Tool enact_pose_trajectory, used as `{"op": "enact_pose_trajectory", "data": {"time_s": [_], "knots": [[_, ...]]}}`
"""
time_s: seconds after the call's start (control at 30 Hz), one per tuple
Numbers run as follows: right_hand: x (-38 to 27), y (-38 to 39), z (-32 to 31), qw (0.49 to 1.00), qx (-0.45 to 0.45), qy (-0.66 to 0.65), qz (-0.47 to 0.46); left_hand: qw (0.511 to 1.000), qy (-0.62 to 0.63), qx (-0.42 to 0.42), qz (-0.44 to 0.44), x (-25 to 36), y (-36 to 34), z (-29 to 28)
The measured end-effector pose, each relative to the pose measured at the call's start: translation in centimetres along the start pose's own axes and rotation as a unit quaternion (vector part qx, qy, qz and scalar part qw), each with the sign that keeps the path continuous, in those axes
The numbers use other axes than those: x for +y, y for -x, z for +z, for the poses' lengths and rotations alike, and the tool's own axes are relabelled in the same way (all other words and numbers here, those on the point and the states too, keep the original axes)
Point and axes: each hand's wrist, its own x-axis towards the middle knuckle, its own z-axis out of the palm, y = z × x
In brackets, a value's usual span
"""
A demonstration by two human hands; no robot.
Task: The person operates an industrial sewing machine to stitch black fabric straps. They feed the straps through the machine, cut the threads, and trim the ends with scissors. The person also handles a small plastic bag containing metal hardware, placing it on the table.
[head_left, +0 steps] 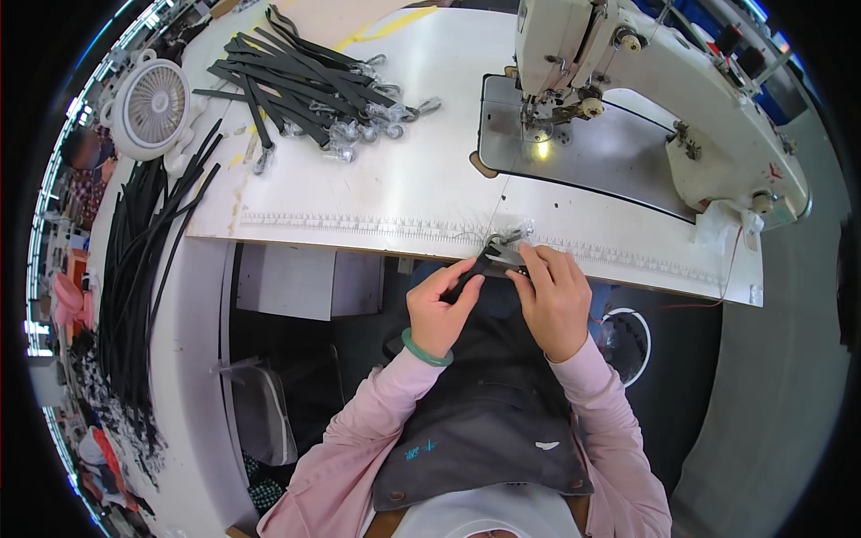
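Note:
My left hand, with a green bangle at the wrist, grips a black strap at the table's front edge. My right hand pinches a small silver metal piece, perhaps snips, against that strap. A clear wrapped piece lies just behind, by the printed ruler strip. A thread runs up toward the white sewing machine, whose lit needle area is above my hands.
A pile of black straps with bagged hardware lies at the back left, beside a white fan. Long black strips drape over the left side table. A white bucket stands below right. Another person is at the far left.

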Motion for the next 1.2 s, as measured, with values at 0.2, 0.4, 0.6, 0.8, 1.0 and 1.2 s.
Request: {"op": "enact_pose_trajectory", "data": {"time_s": [0.2,0.4,0.6,0.8,1.0,1.2], "knots": [[-0.7,-0.1,0.2,1.0,-0.013,0.022,0.008,0.997,0.064,-0.015,-0.052,-0.4,0.2,0.2],[-0.6,0.0,0.9,0.999,0.014,-0.015,0.026,0.98,0.146,-0.024,-0.135,0.2,0.2,0.2],[-0.3,-0.9,0.0,0.999,-0.016,0.003,-0.033,0.981,0.139,-0.006,-0.132,0.4,0.4,0.4],[0.3,-0.1,0.3,0.991,-0.014,-0.122,0.059,0.988,0.114,0.002,-0.106,0.5,0.4,0.4],[0.1,-0.1,0.8,0.998,0.029,-0.047,0.011,0.991,0.093,-0.031,-0.091,-0.2,0.5,0.6],[1.0,-0.1,-0.1,0.999,0.013,-0.024,0.047,0.989,0.105,-0.013,-0.104,0.3,-0.1,0.5]]}}
